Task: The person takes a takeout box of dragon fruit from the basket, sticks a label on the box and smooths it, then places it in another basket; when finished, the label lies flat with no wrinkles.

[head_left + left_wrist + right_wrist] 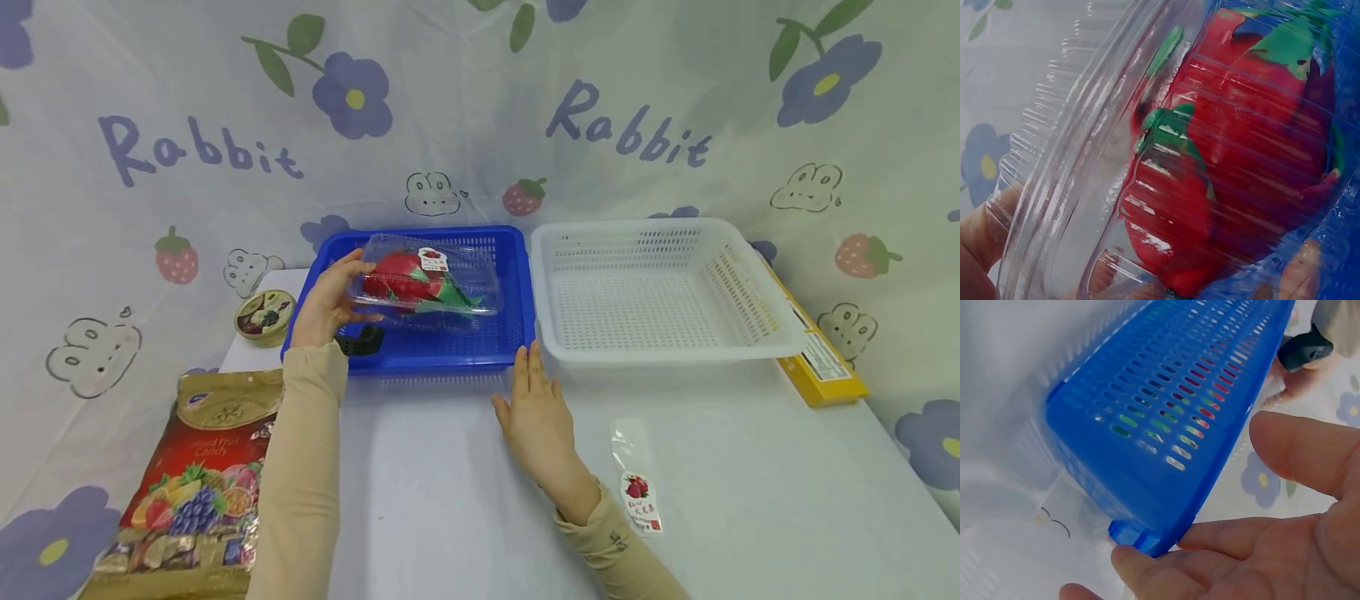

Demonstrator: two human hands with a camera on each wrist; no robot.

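My left hand (330, 300) grips the left end of a clear plastic box (468, 254) over the blue basket (423, 362). Inside the box lie red dragon fruit pieces (393, 279) with green tips; close up, the left wrist view has a large one (1260, 125) and a smaller one (1172, 212) side by side. A label is stuck on the lid. With fairly straight fingers, my right hand (540, 425) touches the blue basket's near right corner. In the right wrist view its fingertips (1132, 562) are at the basket's corner, the thumb held apart.
A white basket (675, 354) stands right of the blue one, beside a yellow box (821, 367). At left are a red and gold candy bag (202, 467) and a round tin (265, 317). A clear strip with a label (637, 487) lies on the white table (435, 492).
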